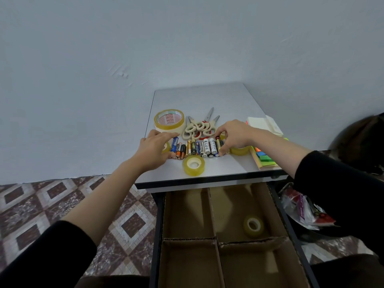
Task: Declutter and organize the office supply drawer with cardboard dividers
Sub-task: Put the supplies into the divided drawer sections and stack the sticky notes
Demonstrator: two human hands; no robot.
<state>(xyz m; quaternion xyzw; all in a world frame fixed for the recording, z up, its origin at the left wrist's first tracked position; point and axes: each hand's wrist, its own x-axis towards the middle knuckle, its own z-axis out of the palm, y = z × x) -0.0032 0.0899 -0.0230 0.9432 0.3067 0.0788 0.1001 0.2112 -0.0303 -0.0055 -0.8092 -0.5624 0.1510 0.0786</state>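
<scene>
Grey worktop [199, 96] against a plain wall, with the open drawer [158, 225] below it.

Row of batteries [199, 147], mixed brands, lying side by side near the front of the worktop. Their labels are too small to read.

The left hand [154, 150] lies spread against the left end of the row, index finger and thumb straight and bracketing the outermost cells. The right hand [232, 134] arches over the right end, fingers curled down and pinching the last batteries against the thumb.

Behind the row: a large tape roll [168, 121] whose core carries red lettering, seemingly "SWEETTAPE" but not sharp enough to be sure, and a heap of cream-handled scissors [197, 127].

A small clear tape roll [193, 165] lies flat just in front of the batteries. Two more are partly hidden, one under each hand.

At right: a pale sticky-note pad [261, 123] and coloured index flags [265, 156].

In the drawer, cardboard dividers [216, 239] form four compartments. The near pair is cut off by the frame edge. The far right one holds a tape roll on edge [253, 226].

A crumpled plastic bag [301, 208] sits at right, its print illegible.
</scene>
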